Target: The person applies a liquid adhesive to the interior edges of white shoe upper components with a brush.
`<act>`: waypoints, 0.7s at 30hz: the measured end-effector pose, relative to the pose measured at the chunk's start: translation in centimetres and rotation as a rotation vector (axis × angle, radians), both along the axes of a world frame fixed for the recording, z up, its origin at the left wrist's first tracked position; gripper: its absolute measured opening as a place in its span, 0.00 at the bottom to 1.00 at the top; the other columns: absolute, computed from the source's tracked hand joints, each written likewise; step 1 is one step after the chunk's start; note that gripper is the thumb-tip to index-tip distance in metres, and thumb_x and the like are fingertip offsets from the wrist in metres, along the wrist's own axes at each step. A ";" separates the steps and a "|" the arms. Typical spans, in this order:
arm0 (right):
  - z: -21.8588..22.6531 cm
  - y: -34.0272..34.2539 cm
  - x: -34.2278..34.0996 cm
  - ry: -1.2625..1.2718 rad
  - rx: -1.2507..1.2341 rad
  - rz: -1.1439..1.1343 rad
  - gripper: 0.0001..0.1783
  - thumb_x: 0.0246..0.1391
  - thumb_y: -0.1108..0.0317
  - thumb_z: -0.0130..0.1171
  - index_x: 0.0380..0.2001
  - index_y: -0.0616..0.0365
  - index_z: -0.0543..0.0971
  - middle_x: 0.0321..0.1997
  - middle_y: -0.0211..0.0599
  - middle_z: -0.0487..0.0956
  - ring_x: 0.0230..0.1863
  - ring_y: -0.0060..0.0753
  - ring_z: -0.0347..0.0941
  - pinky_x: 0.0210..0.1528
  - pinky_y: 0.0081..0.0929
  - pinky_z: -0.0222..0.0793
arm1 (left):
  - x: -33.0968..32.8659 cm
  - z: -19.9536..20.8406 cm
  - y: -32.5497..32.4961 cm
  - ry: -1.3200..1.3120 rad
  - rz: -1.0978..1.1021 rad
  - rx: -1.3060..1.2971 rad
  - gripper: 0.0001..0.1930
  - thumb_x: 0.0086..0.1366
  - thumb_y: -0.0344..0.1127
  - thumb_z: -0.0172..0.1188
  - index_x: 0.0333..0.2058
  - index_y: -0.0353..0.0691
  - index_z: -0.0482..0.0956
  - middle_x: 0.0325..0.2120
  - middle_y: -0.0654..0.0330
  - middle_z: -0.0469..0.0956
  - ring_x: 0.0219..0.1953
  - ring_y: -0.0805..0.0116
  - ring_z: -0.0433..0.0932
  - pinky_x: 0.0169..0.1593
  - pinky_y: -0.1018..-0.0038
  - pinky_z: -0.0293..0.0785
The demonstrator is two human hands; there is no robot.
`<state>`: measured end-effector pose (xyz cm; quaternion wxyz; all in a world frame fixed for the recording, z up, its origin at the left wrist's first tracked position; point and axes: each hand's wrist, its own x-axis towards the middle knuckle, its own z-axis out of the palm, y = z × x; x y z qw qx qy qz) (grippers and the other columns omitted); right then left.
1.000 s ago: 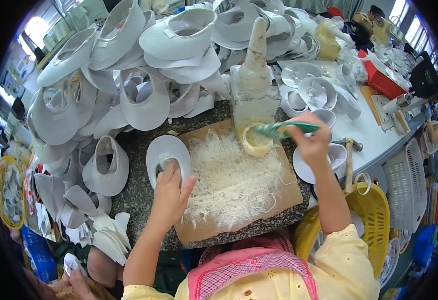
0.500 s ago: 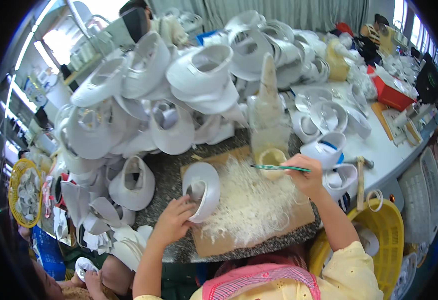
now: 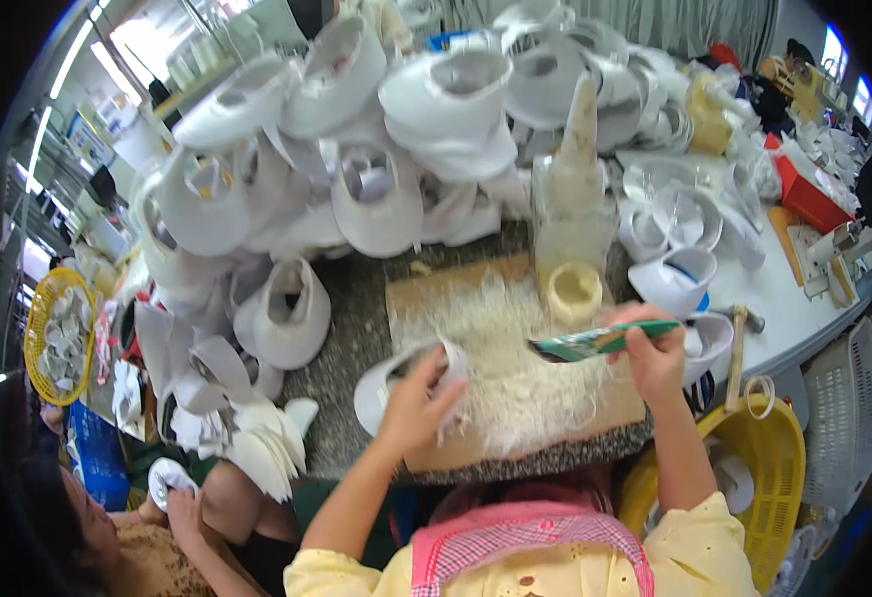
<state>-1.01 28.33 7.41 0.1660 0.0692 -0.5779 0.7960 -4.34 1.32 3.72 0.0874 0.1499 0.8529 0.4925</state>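
Observation:
At the front left of the brown board (image 3: 456, 284) lies a white rounded piece that looks like a shoe upper (image 3: 374, 400). My left hand (image 3: 421, 403) is over its opening, fingers and thumb on its rim, slightly blurred. My right hand (image 3: 653, 353) pinches a flat green strip (image 3: 600, 341) with a dark tip, held above the right part of the board. Just beyond the strip is a round cream-coloured cup (image 3: 575, 289). Behind it is a translucent container with a tall pointed top (image 3: 575, 184). Whitish stringy residue (image 3: 516, 388) coats the board.
White uppers (image 3: 376, 204) are heaped along the back and left. A hammer (image 3: 740, 338) lies at the right, above a yellow basket (image 3: 789, 448). Flat white pieces (image 3: 257, 448) overhang the left edge. At lower left, a seated person (image 3: 147, 537) holds a white piece.
The view has shifted. My left hand has turned the white upper and drawn it nearer over the board's front left. In my right hand, the green strip has rolled from edge-on to broad side.

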 end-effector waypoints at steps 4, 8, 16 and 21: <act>0.0 -2.3 -0.9 -0.034 0.038 0.110 0.06 0.44 0.73 0.51 0.26 0.66 0.72 0.30 0.42 0.72 0.26 0.26 0.70 0.24 0.18 0.68 | -0.3 2.9 0.8 -0.390 0.066 0.365 0.29 0.52 0.31 0.51 0.52 0.36 0.51 0.40 0.55 0.69 0.40 0.70 0.70 0.42 0.76 0.64; -1.0 -4.8 -2.1 -0.103 0.029 0.170 0.07 0.42 0.77 0.53 0.28 0.66 0.71 0.30 0.42 0.73 0.28 0.27 0.70 0.28 0.20 0.68 | 0.4 3.0 0.3 -0.519 0.027 0.641 0.31 0.55 0.42 0.49 0.54 0.37 0.48 0.47 0.58 0.63 0.47 0.70 0.64 0.49 0.74 0.59; -1.5 -7.1 -2.0 0.110 0.357 0.108 0.12 0.34 0.83 0.54 0.27 0.60 0.76 0.27 0.34 0.75 0.28 0.22 0.70 0.28 0.19 0.64 | 2.0 3.3 0.1 -0.663 0.033 0.829 0.58 0.31 0.80 0.18 0.55 0.39 0.43 0.52 0.55 0.55 0.53 0.64 0.55 0.55 0.69 0.47; -0.2 -6.3 -1.4 0.322 0.465 0.305 0.10 0.33 0.79 0.55 0.24 0.56 0.77 0.20 0.33 0.74 0.21 0.29 0.70 0.22 0.20 0.62 | 1.6 3.2 0.0 -0.680 0.004 0.959 0.59 0.29 0.81 0.17 0.56 0.40 0.41 0.53 0.54 0.52 0.54 0.63 0.53 0.56 0.69 0.43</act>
